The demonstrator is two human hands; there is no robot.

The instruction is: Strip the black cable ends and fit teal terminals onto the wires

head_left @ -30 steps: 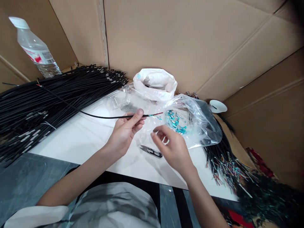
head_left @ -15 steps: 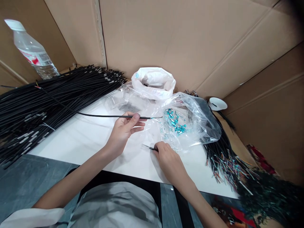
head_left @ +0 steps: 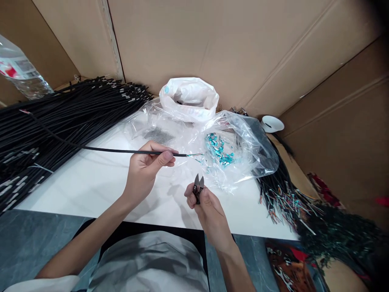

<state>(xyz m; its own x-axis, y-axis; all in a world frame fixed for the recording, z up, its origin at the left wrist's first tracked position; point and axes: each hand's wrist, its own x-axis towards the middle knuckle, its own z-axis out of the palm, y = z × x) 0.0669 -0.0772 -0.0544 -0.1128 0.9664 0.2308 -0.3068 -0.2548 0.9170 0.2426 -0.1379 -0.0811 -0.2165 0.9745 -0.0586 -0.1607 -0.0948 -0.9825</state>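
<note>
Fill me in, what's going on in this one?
A person's left hand holds a black cable, thin wires sticking out of its end. The right hand grips small snips, blades apart, clear of the wires. Teal scraps lie in or on a clear plastic bag on the white table; many black cables are piled at the left.

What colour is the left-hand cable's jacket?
Black; the cable jacket shows best in the head view.
</note>
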